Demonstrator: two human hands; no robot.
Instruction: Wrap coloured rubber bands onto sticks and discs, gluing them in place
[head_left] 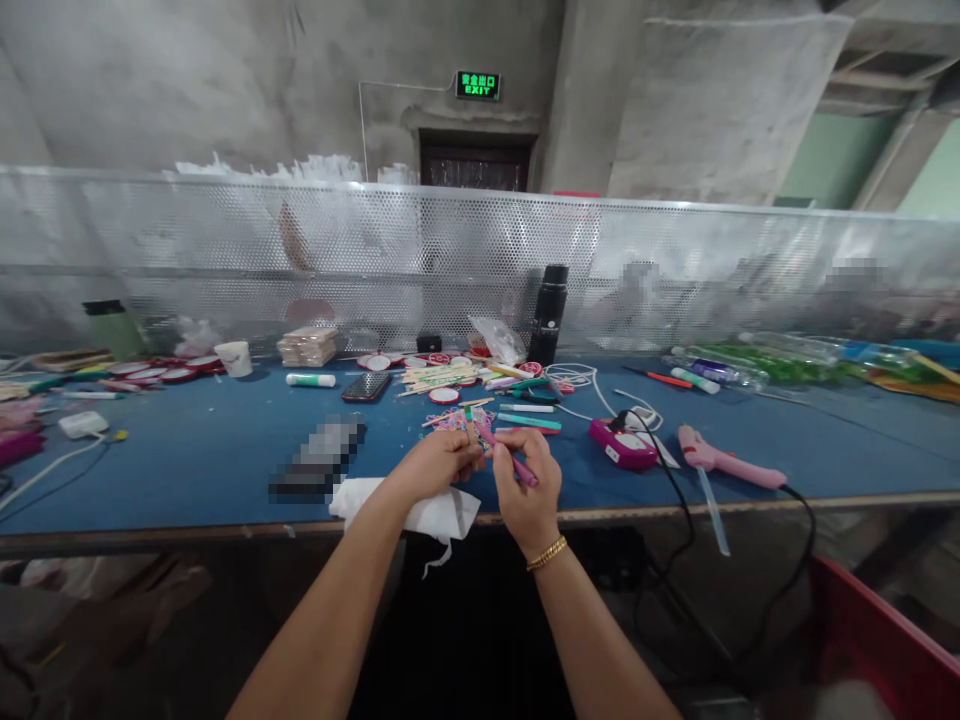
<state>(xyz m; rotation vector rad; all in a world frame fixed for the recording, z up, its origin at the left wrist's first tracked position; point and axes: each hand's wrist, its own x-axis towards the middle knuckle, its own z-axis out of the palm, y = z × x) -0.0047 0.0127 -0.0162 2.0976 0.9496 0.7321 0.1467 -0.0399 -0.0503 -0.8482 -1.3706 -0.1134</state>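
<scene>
From where I stand, the person sits with both forearms at the near edge of a blue worktop (225, 440), hands together in the middle. The left hand (446, 465) pinches a flat wooden stick (470, 424), held upright, with a green patch near its upper end. The right hand (529, 485), a gold bracelet (547, 554) at its wrist, has its grip pressed around a pink pen (524, 472); the pen's forward end points up to the stick, though I cannot tell whether they touch.

Taking the hands as the clock's centre, small coloured loops (439, 424) lie just beyond at eleven, with a loose heap of pale sticks (439, 376) behind them. Several pens (529, 423) lie side by side at two. A black bottle (550, 318) stands upright at one, close to the perforated metal screen (480, 230).

At three comes a magenta box (621, 447), then a pink glue gun (739, 466) farther out. A white cloth (442, 517) lies at seven, under the left forearm, hanging partly over the edge. At nine is a dark flat object (319, 460), blurred out; at ten, a dark phone (367, 386) and a white paper cup (235, 359) well beyond it.
</scene>
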